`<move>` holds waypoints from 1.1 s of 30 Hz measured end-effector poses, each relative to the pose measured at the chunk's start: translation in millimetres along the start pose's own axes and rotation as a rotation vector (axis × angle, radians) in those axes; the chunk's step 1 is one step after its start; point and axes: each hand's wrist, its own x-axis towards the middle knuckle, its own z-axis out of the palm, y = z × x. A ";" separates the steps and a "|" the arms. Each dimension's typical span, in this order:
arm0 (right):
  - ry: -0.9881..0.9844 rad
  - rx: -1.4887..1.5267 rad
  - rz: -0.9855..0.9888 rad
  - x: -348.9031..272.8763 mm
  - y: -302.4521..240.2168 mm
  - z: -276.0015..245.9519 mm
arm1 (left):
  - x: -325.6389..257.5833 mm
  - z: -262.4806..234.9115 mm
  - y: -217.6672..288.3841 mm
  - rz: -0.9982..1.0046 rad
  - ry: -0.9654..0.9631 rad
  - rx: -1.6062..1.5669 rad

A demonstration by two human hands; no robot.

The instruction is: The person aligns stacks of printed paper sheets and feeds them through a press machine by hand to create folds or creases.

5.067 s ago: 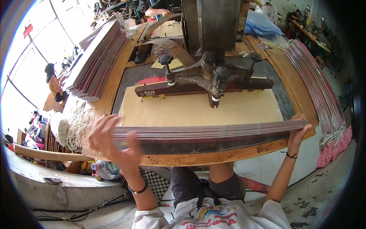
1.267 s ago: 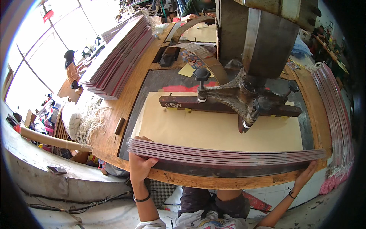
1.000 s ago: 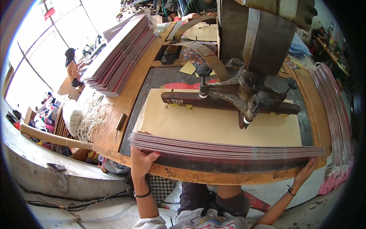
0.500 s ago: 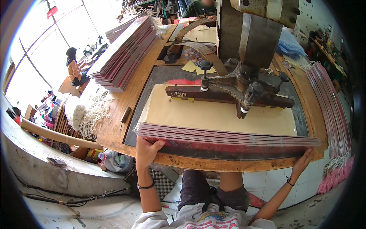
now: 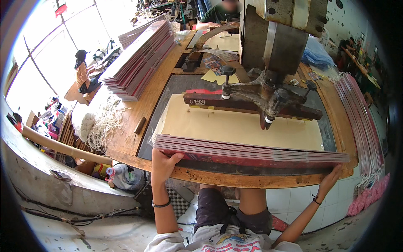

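Observation:
A long stack of flat red printed pieces with pale edges (image 5: 252, 154) stands on its long side along the near edge of the worktable, its edges facing up. My left hand (image 5: 163, 164) grips the stack's left end, thumb across the near face and fingers mostly hidden at the end. At the right end, my right hand (image 5: 331, 178) presses its fingers against the lower corner. Just beyond the stack lies a cream board (image 5: 180, 119). Over that board sits a dark bar (image 5: 205, 101) fixed to a metal press head (image 5: 268, 90) with black knobs.
More flat red pieces form a tall pile (image 5: 138, 61) at the far left and another bundle (image 5: 362, 122) at the right. White cords (image 5: 107, 124) hang off the left edge near a wooden-handled awl (image 5: 140, 124). Another person (image 5: 220, 14) is behind the press; one sits farther left.
The stack's right end has shifted slightly left, with my right hand following. My left hand keeps its grip and has barely moved. The view has tilted a little.

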 end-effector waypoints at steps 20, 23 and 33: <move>-0.066 0.076 0.070 4.4 19.9 -8.2 | 7.3 -1.3 -5.2 0.040 -0.022 0.047; -0.076 0.098 0.032 8.8 27.1 -8.5 | 8.8 -2.6 -6.5 0.024 -0.022 0.065; 0.026 0.085 0.079 1.9 13.3 -1.7 | 8.0 -3.4 -6.1 0.035 -0.013 0.081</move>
